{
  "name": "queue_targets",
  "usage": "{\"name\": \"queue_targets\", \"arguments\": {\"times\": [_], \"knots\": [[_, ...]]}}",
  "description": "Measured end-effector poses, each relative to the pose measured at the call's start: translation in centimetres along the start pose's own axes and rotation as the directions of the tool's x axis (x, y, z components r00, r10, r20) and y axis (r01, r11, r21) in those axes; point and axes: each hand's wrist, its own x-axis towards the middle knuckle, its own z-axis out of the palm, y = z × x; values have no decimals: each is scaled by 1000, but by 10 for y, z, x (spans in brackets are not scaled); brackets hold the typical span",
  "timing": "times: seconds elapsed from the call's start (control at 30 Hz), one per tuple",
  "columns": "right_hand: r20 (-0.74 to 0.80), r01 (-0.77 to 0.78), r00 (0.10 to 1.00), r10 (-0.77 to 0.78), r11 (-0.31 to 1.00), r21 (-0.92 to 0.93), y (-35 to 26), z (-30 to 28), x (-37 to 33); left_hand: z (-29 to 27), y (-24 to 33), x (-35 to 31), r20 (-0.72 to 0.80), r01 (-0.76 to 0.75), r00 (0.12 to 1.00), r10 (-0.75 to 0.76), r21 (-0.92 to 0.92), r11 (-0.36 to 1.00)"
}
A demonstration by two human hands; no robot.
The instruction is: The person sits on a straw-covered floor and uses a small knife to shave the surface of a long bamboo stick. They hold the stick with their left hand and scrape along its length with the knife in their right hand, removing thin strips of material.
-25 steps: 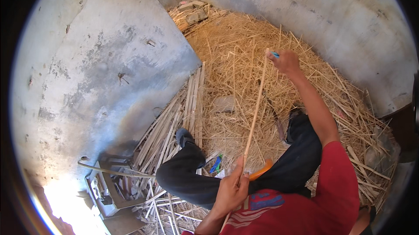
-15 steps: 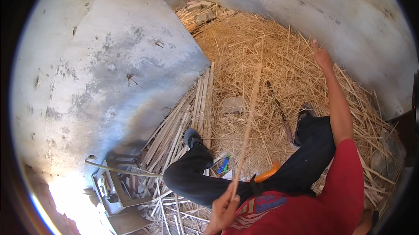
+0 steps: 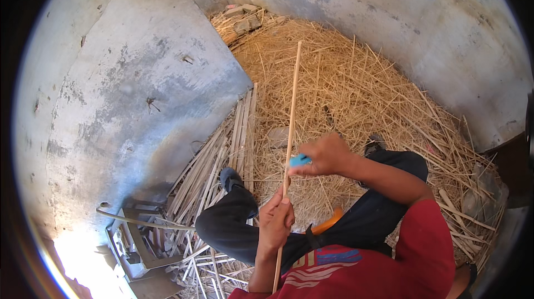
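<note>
My left hand [image 3: 273,222] is closed around the lower part of a long, pale, slender wooden stick [image 3: 294,99]. The stick stands nearly upright in the view, its far end over the straw and its near end by my shirt. My right hand [image 3: 328,154], slightly blurred, is just above the left one. It pinches a small blue piece [image 3: 300,160] against the stick's side; whether it is a cloth or a pad I cannot make out. Part of a dark blade-like tool [image 3: 328,114] shows on the straw beyond my right hand, which hides the remainder.
Straw and shavings [image 3: 356,88] cover the floor ahead. Split wooden strips [image 3: 208,165] lie in a bundle to the left, beside a metal frame [image 3: 142,238]. An orange curved object [image 3: 328,221] sits between my legs. Grey walls [image 3: 128,76] close in on both sides.
My right hand has come in from the far right, where it was outstretched, to the stick, and now holds the blue piece. The left hand has moved up and left with the stick.
</note>
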Motion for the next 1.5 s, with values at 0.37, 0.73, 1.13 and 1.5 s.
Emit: {"name": "queue_targets", "arguments": {"times": [0.37,0.73,1.13,1.5], "knots": [[-150,-24,989,9,995,-102,8,7,7,10,7,-7,-39,-64,996,80,320,945],[-103,4,995,-4,1000,-2,15,13,13,8,9,-10,-21,-69,997,80,318,946],[-140,-125,982,126,992,10,36,4,15,15,14,-29,-45,6,999,13,402,915],[-158,-159,978,135,976,-148,97,-6,26,15,2,-41,24,-65,998,61,480,875]]}}
